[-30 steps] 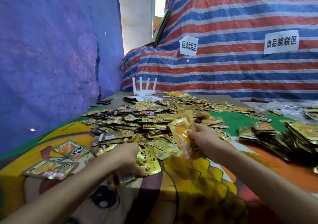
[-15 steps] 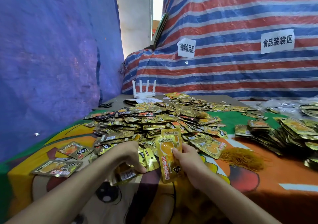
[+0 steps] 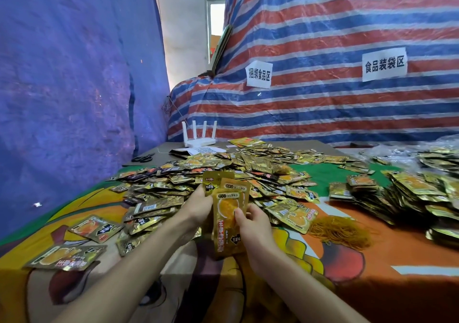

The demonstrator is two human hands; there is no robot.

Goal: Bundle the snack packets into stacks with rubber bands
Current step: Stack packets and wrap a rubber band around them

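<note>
Pinching a small upright stack of snack packets (image 3: 229, 213) from both sides: left hand (image 3: 197, 207) fingers curled round its left edge, right hand (image 3: 255, 226) thumb pressed on the front packet. Can't tell if the stack's bottom touches the counter (image 3: 397, 260). Loose packet pile (image 3: 223, 168) at 12 o'clock, just behind. Rubber bands (image 3: 340, 233) at 3 o'clock. Stacked packets (image 3: 409, 193) at 2 o'clock. Router (image 3: 198, 136) and scissors (image 3: 141, 159) at 11 o'clock, far edge.

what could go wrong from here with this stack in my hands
1. The held packets sit staggered between the left hand and right hand, so they may slide apart or get banded crooked.
2. The rubber bands lie off to the right; reaching for one leaves a single hand gripping the glossy stack.
</note>
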